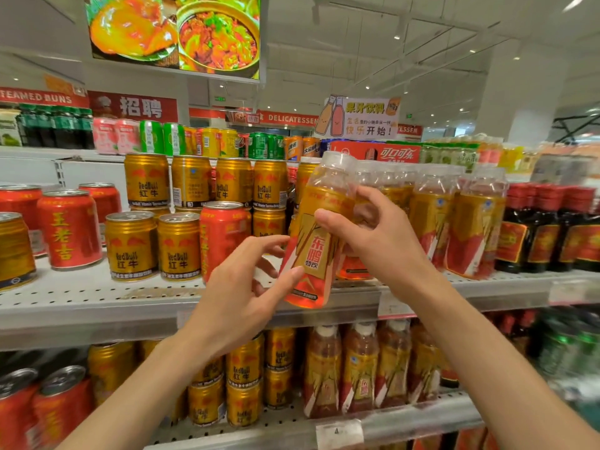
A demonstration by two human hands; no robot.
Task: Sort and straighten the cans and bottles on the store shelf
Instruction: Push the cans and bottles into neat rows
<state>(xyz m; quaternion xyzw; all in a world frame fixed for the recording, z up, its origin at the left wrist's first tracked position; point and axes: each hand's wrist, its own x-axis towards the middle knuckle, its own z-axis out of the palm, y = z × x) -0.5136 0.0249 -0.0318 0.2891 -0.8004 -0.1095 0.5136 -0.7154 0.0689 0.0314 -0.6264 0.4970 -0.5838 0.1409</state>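
I hold an orange drink bottle (316,241) with a gold and red label, tilted, in front of the middle shelf (97,306). My right hand (373,235) grips its upper body with thumb and curled fingers. My left hand (240,287) pinches its lower part between thumb and fingers. Behind it stands a row of the same bottles (454,216). To the left are gold Red Bull cans (178,245), some stacked two high, with a red can (224,235) among them.
More red cans (69,228) stand at the far left, dark bottles (545,235) with red caps at the far right. The lower shelf (406,420) carries more gold cans and orange bottles. The top shelf holds mixed colourful cans (207,141). Price tags hang on the shelf edges.
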